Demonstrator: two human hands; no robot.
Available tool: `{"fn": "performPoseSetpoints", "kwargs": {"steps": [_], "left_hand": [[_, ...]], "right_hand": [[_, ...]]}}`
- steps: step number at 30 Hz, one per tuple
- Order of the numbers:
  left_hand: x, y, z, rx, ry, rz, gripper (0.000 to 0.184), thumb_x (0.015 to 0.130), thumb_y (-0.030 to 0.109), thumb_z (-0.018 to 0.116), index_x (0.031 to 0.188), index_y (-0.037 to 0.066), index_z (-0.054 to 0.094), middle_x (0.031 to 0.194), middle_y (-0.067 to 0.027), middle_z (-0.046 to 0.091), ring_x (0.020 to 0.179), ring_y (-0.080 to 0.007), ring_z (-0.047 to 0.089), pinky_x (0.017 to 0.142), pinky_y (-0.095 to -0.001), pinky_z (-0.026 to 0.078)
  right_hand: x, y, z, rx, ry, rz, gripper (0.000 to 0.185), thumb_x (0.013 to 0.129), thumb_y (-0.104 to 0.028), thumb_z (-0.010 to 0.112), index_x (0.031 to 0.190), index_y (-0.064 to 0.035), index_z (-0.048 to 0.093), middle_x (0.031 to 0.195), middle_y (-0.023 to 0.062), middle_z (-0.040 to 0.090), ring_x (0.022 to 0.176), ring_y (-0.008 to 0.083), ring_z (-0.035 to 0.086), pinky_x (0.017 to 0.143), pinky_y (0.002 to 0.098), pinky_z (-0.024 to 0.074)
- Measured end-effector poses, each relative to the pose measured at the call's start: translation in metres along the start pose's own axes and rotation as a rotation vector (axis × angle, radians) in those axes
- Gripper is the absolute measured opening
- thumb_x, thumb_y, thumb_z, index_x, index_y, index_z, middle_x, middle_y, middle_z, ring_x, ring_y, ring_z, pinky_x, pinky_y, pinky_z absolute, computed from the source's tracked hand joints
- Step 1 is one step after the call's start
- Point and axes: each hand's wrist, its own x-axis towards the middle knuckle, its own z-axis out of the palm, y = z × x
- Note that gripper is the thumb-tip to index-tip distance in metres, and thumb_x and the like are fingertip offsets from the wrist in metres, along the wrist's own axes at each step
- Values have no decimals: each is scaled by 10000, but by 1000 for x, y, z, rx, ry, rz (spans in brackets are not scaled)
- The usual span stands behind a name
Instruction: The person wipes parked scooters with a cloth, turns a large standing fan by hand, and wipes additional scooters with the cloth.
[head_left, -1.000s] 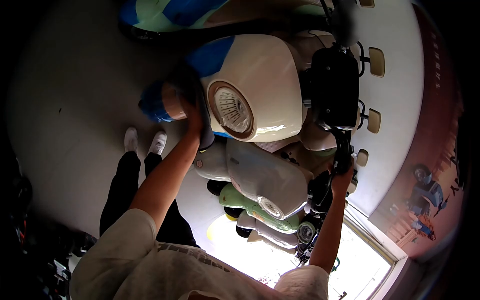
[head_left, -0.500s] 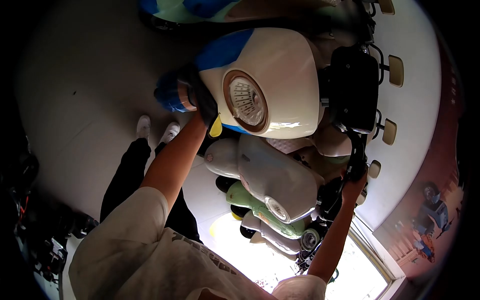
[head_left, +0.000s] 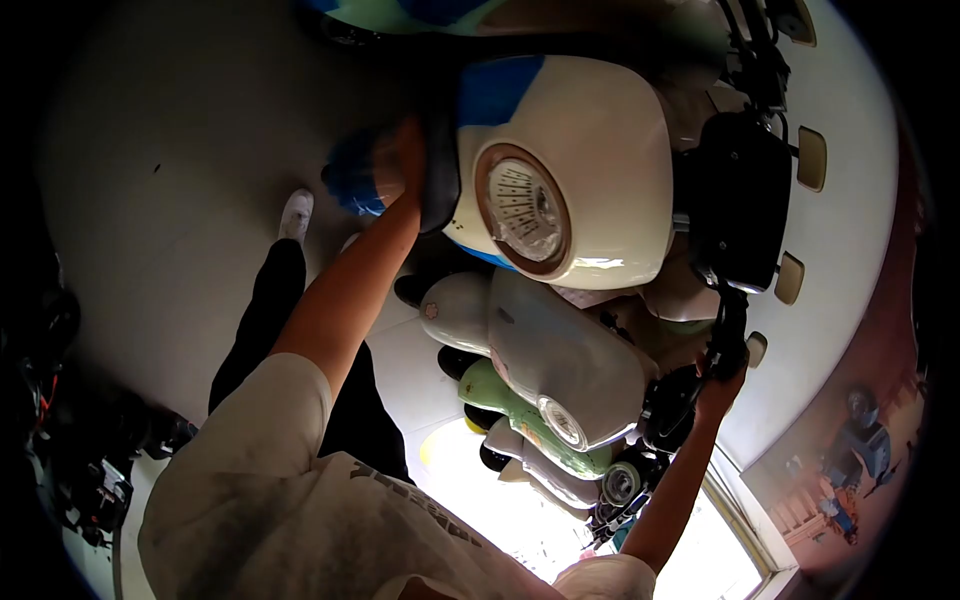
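Observation:
A cream-and-blue scooter point(head_left: 615, 170) with a round, slatted headlight point(head_left: 522, 213) stands in front of me, seen sideways. My right hand point(head_left: 722, 385) is closed around the dark handlebar grip point(head_left: 728, 335) below the black dash unit point(head_left: 742, 200). My left hand point(head_left: 400, 160) reaches low at the scooter's front, beside a dark curved part point(head_left: 440, 165) that looks like the front wheel area. Next to that hand is a shiny blue piece point(head_left: 352, 175); whether it is held or fixed to the scooter, I cannot tell. Shadow and blur hide the left fingers.
Beyond it stands a row of scooters: a grey-white one point(head_left: 565, 350), a green one point(head_left: 510, 400) and more toward the bright doorway point(head_left: 700, 540). Another scooter point(head_left: 420, 22) is at the top. My shoe point(head_left: 296, 215) rests on the grey floor point(head_left: 170, 270). Dark machinery point(head_left: 110, 480) lies lower left.
The cream scooter, its dash unit and the handlebar have shifted right in view. My left hand has moved up, and the dark curved part now stands more upright beside it. My right hand keeps its grip.

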Motion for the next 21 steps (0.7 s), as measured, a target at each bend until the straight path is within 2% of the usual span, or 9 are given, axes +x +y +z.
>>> {"fn": "performPoseSetpoints", "kwargs": {"steps": [3,8,13,14,15,16,17,19,21], "left_hand": [[11,-29,-23,260,62,72,469,1058,346,434,1421,51,459,1339,-118,530,1198,-233,519,977,-389,460],[32,-73,-67,940,153,128,475,1016,298,500,1413,37,473,1408,-154,486,1300,-282,464,1031,-428,422],[62,-93,-109,1347,98,189,491,975,249,566,1404,22,487,1476,-191,442,1402,-331,409,1086,-467,383],[59,-91,-111,1419,100,258,496,959,234,574,1400,22,492,1485,-190,432,1410,-341,396,1091,-483,376],[56,-89,-113,1491,108,329,501,944,219,582,1396,22,496,1495,-189,422,1418,-351,384,1097,-499,369],[53,-87,-113,1619,128,482,513,913,189,599,1389,22,505,1513,-187,402,1434,-371,359,1109,-530,355],[49,-79,-112,1626,115,484,513,913,189,599,1389,22,505,1513,-187,402,1434,-371,359,1109,-530,355],[38,-61,-110,1848,-13,610,497,928,175,581,1390,10,499,1556,-198,351,1456,-391,318,1143,-533,318],[36,-56,-113,1837,-77,640,486,932,164,569,1385,1,502,1568,-213,329,1460,-396,307,1156,-532,301]], "right_hand": [[3,2,-2,-1,-53,-29,634,798,112,672,1384,-44,488,1265,83,566,1155,184,555,884,344,584],[-1,0,-1,-39,-32,-64,637,793,117,678,1379,-46,488,1251,85,587,1144,189,568,895,338,578],[-1,5,-4,73,-23,-5,550,849,73,662,1364,-50,510,1230,89,599,1080,178,587,767,323,597],[-4,3,-2,7,-10,-61,466,886,32,638,1332,-52,534,1191,80,615,1001,157,603,691,301,590],[-4,2,1,8,-8,-48,466,886,32,638,1332,-52,534,1191,80,615,1001,157,603,691,301,590],[-2,0,2,56,10,-46,459,839,74,681,1263,-42,551,1058,58,625,810,119,567,612,257,504],[-1,-4,5,105,28,-42,456,791,116,724,1193,-31,567,925,36,635,618,82,532,534,214,419],[-3,-15,10,96,48,-52,405,813,102,705,1172,-32,574,894,34,628,595,72,518,515,212,403],[-7,-24,17,54,66,-69,282,901,13,632,1175,-24,576,898,42,635,588,70,516,509,207,394]]}}
